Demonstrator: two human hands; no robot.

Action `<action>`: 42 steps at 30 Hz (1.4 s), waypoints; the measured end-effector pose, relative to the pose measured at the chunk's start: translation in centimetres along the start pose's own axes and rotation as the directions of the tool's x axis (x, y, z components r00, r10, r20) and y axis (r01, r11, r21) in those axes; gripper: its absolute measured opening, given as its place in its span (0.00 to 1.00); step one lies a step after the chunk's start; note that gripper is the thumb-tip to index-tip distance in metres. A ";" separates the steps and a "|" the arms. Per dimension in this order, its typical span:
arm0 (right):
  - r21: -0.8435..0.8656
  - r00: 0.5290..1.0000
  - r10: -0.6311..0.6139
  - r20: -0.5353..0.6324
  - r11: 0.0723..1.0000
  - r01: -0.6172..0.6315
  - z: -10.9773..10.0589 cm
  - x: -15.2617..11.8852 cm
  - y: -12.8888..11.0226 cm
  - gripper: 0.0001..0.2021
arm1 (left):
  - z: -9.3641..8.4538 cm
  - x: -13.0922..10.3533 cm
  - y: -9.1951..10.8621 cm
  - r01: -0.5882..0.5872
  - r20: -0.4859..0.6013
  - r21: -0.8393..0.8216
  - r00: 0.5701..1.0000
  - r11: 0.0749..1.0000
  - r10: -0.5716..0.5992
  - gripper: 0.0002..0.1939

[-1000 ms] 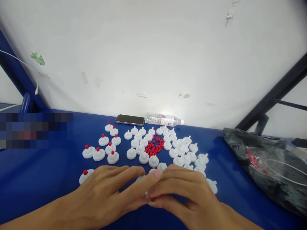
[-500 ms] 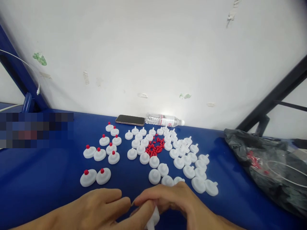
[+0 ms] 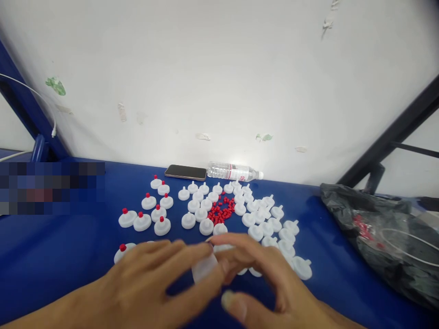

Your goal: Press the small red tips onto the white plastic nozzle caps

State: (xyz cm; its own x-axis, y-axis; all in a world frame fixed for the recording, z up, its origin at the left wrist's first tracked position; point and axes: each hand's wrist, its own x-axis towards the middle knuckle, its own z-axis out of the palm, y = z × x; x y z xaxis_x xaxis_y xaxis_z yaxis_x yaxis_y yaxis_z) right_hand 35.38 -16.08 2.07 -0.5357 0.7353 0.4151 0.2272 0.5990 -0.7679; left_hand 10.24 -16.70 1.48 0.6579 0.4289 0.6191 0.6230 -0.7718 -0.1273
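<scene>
My left hand (image 3: 154, 278) grips a white round nozzle cap (image 3: 205, 268) between thumb and fingers at the front middle. My right hand (image 3: 264, 278) meets the left fingertips beside that cap; its fingers curve and its thumb stands apart from them. Whether a red tip is on the held cap I cannot tell, as fingers cover part of it. Beyond my hands lie small red tips (image 3: 221, 213) in a pile, ringed by several bare white nozzle caps (image 3: 255, 232). On the left stand several white caps with red tips (image 3: 162, 226), some partly hidden by my left hand.
A phone (image 3: 185, 172) and a clear plastic bottle (image 3: 233, 172) lie along the wall at the back of the blue table (image 3: 85, 219). At the right edge slumps a black plastic bag (image 3: 346, 214) with red pieces inside. Dark frame bars rise at both sides.
Both hands have risen and moved forward with the white nozzle cap. The right thumb has come into view, apart from the fingers. More of the nearest white caps are now covered.
</scene>
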 end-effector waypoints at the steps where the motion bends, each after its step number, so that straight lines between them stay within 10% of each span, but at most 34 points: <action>1: 0.011 0.999 0.007 -0.053 1.000 -0.006 -0.2 0.2 0.0 0.23 | 0.0 0.4 -0.6 -0.022 -0.079 0.014 0.997 1.000 0.023 0.18; 6: 0.013 0.979 0.014 -0.202 1.000 -0.011 -1.7 1.3 0.8 0.09 | 0.4 1.4 -5.5 0.231 -0.081 -0.051 0.969 0.972 -0.234 0.08; 13: -0.290 0.978 0.045 -0.204 0.951 -0.104 -3.4 1.9 2.3 0.09 | 1.6 0.7 -9.9 0.601 0.207 -0.128 0.794 0.789 -0.572 0.20; 29: -0.611 0.930 0.212 0.300 0.791 0.017 -4.0 2.1 3.4 0.26 | 1.7 0.2 -9.7 0.654 0.403 -0.090 0.714 0.751 -0.573 0.17; 42: -0.596 0.926 0.180 0.332 0.801 0.058 -4.1 2.2 3.0 0.27 | 2.3 0.2 -9.4 0.614 0.368 -0.093 0.753 0.784 -0.546 0.12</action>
State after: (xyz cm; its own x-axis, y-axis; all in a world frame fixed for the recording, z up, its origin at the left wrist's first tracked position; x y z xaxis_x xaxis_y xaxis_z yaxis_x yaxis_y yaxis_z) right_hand 38.16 -11.40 2.70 -0.7252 0.6834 0.0841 0.6356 0.7114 -0.3000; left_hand 5.51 -8.25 0.98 0.3103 0.9170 0.2506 0.8531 -0.3849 0.3522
